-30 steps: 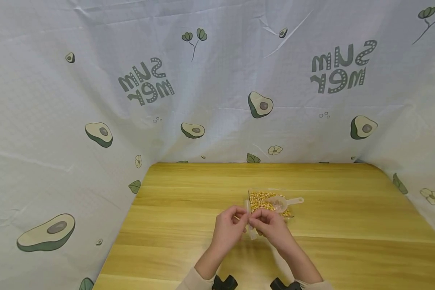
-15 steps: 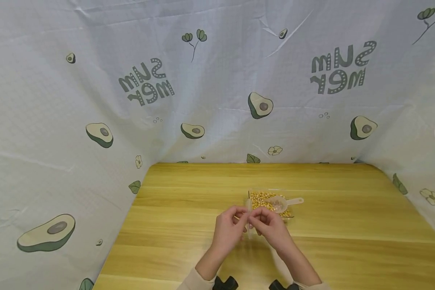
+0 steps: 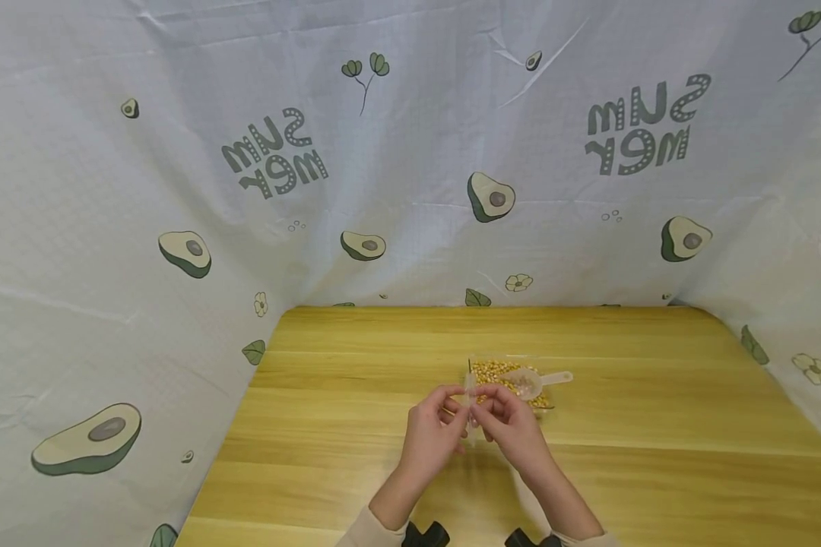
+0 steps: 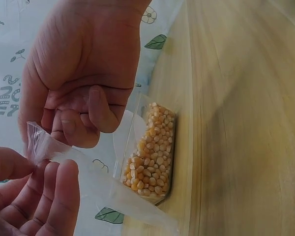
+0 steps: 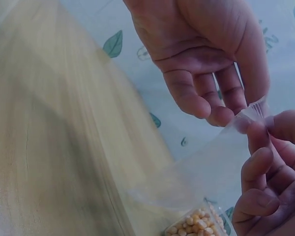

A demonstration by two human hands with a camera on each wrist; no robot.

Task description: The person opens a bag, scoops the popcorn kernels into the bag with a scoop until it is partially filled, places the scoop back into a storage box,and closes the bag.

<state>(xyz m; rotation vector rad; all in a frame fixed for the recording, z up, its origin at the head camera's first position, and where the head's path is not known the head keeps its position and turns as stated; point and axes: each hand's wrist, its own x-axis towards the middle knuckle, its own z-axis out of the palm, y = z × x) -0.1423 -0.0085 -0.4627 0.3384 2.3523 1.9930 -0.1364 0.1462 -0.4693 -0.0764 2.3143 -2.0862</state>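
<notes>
Fingers: ours are curled on both hands, pinching the top edge of a small clear plastic bag (image 4: 96,179) from either side.
Left hand (image 3: 432,430): we grip one side of the bag's mouth between thumb and fingers (image 4: 69,130), which bend in toward the palm.
Right hand (image 3: 511,427): our fingertips (image 5: 258,160) pinch the opposite side of the same edge, close against the left ones.
Bag: see-through, hanging slack below our fingers and above the desk (image 3: 356,425); we cannot tell whether its mouth is open.
Container of corn kernels (image 3: 502,380): a clear shallow tub of yellow kernels resting on the desk just beyond our fingers, apart from them.
Scoop (image 3: 532,383): a clear plastic scoop lying across the kernels, its handle pointing away to the right of our fingers.
Backdrop (image 3: 410,152): a pale cloth printed with avocados rises behind the desk, well beyond our fingers.
</notes>
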